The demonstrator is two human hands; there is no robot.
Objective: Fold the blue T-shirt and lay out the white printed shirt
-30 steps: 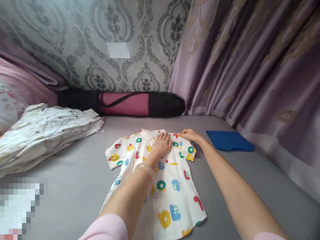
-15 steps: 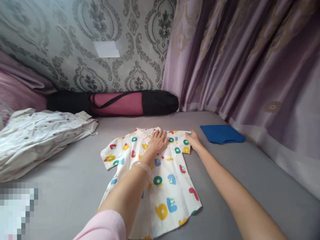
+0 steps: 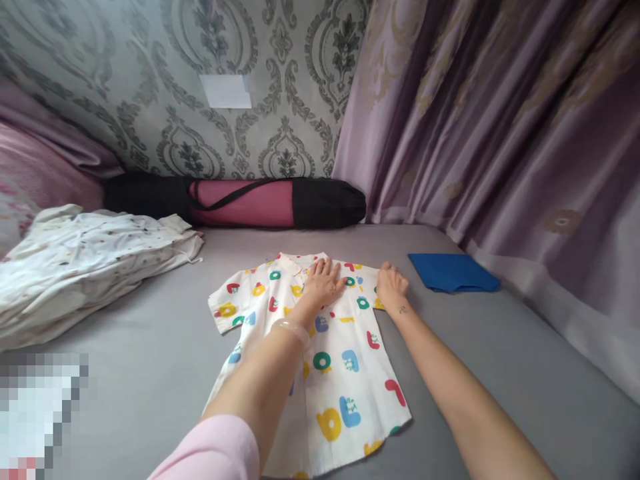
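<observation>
A white short-sleeved shirt (image 3: 335, 387) printed with red, yellow, green and blue letters lies spread face up, collar pointing away from me. My left hand (image 3: 323, 283) rests flat on its upper chest just below the collar, fingers apart, with a pale bangle on the wrist. At the sleeve on the right, my right hand (image 3: 392, 287) is closed with its knuckles up and covers the sleeve end. The fingertips are hidden, but the fingers look curled onto the sleeve cloth. My left forearm hides part of the shirt's front.
A folded blue cloth (image 3: 453, 272) lies right of the shirt on the grey sheet (image 3: 135, 400). Crumpled white spotted fabric (image 3: 100, 260) is at the left. Along the patterned wall lies a long black and maroon bag (image 3: 245, 203). Purple curtains (image 3: 450, 120) hang at the right.
My right hand has turned from a thumb-side pinch on the sleeve edge to a knuckles-up position over it. My left hand stays on the chest. The whole view has shifted slightly.
</observation>
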